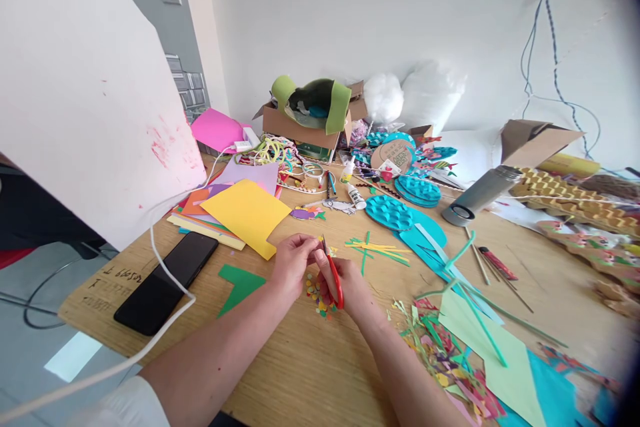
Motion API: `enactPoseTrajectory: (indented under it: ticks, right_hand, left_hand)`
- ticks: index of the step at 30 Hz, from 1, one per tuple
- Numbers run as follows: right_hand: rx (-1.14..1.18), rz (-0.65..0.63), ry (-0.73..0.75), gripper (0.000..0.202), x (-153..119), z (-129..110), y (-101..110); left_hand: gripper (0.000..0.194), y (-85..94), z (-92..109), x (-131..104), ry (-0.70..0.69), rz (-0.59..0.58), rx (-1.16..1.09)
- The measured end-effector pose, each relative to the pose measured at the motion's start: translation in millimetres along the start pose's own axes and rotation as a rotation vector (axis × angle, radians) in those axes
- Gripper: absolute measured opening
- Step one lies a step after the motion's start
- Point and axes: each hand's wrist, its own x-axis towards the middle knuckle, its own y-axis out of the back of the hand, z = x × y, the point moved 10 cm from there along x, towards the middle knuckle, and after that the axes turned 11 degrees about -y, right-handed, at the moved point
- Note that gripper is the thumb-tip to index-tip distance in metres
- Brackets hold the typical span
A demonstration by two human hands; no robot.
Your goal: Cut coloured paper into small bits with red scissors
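Pinching apparently a tiny yellow scrap (319,239) in left hand (291,263) above the confetti heap (313,294), seemingly to steady it beside the red scissors (339,285); curling right hand (352,287) round these, over the heap.

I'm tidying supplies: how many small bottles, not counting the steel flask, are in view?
2: a yellow-labelled bottle beyond the scissors, and a white bottle a little nearer to them. Others may be hidden.
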Motion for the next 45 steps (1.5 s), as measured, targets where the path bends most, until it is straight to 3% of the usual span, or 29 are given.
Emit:
enactPoseTrajectory:
  ticks: [8, 28, 45]
  right_hand:
    - [-0.031, 0.041, 0.016, 0.063, 2.2, 2.9, -1.1]
    - [-0.146, 0.101, 0.010, 0.062, -0.9, -1.0, 5.3]
    - [-0.050, 0.109, -0.007, 0.063, -1.7, -1.1, 10.2]
  left_hand:
    - [0.010, -6.1, 1.4, -7.2, 0.007, 0.017, -0.039]
    - [0.011, -0.1, 1.9, -6.4, -0.032, 0.072, -0.028]
    - [0.010, -1.4, 3.8, -7.3, -0.049, 0.082, -0.063]
